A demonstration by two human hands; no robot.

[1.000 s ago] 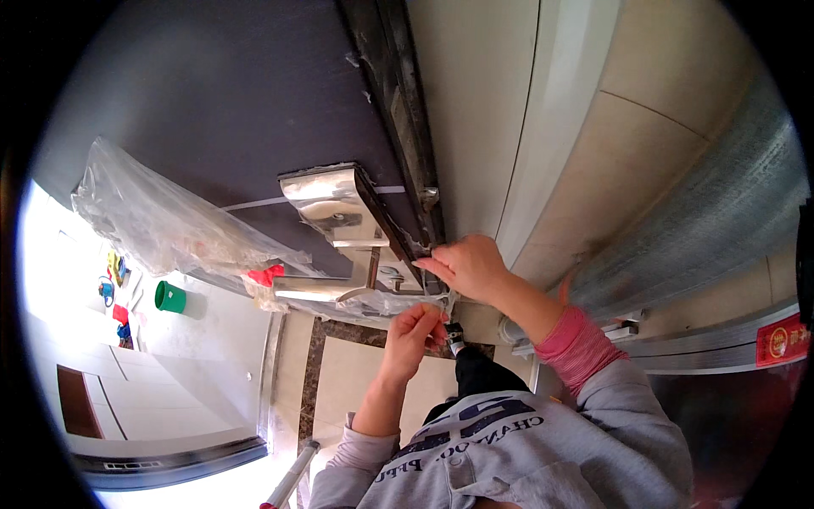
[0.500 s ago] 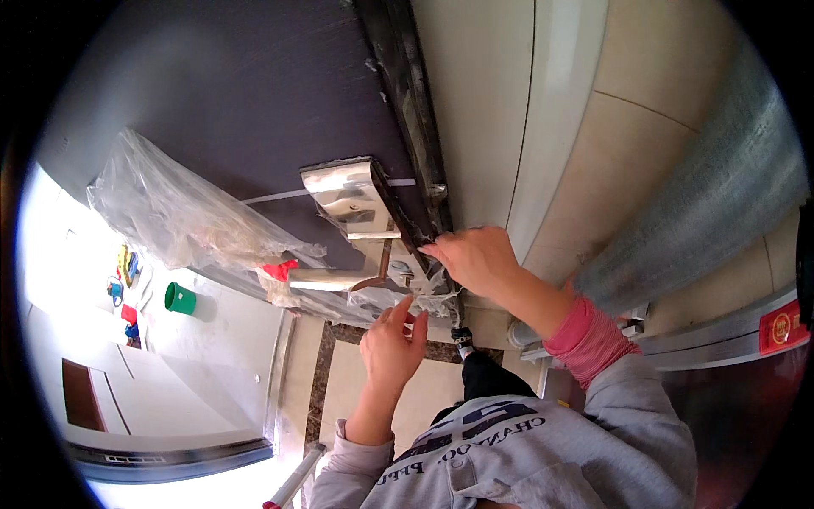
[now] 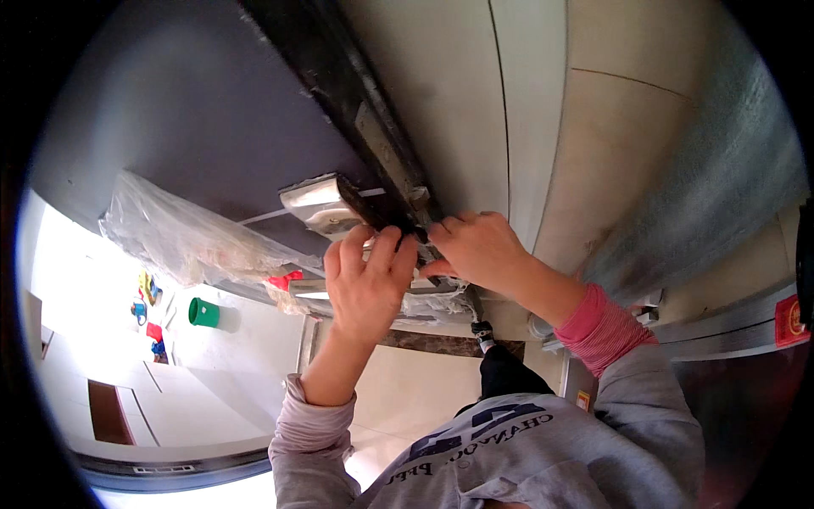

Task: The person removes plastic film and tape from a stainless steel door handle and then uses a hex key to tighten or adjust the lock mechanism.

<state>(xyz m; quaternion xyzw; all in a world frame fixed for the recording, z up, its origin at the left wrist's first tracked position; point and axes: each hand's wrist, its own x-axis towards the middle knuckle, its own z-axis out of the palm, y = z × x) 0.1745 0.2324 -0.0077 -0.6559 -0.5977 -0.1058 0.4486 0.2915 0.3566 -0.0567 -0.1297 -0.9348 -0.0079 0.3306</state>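
Moved left hand (image 3: 366, 280) up since the earlier frame, now near right hand (image 3: 479, 254) at the dark door edge (image 3: 343, 102) mid-frame, by the metal handle plate (image 3: 318, 204) just left of centre, cannot tell whether gripping or merely touching.

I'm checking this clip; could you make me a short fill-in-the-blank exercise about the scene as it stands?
1. On the dark door, the left hand and the right hand are both at the ____ (middle or edge).
2. Of the two hands, the one nearer the crumpled clear film is the ____ one.
3. The bucket in the background is ____ in colour.

Missing words: edge; left; green.
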